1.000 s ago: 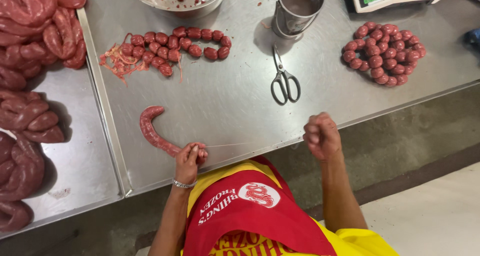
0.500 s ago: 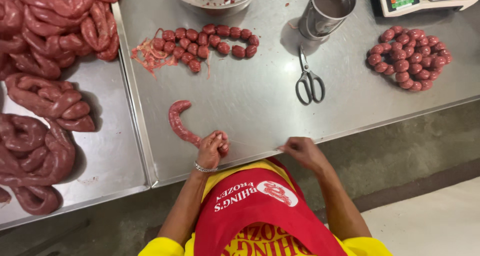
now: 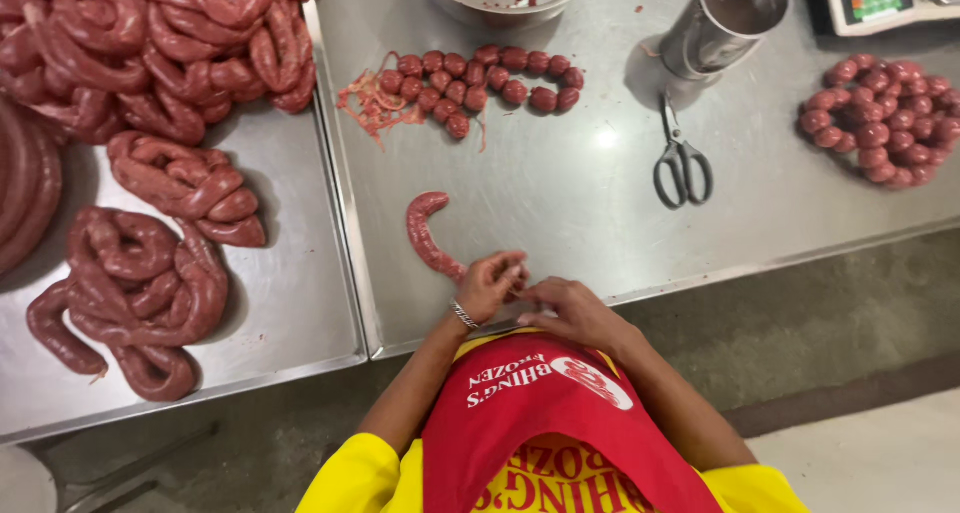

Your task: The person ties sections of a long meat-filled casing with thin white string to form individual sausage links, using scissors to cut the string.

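Both hands meet at the table edge: my left hand [image 3: 490, 285] pinches the sausage [image 3: 428, 235] end, my right hand [image 3: 570, 311] closes beside it. Soft, slick casing; I judge it tears easily.

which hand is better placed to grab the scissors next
Probably the right hand: it lies on the same side as the black-handled steel scissors, with bare table between. The left hand is pinching the end of the curved red sausage length.
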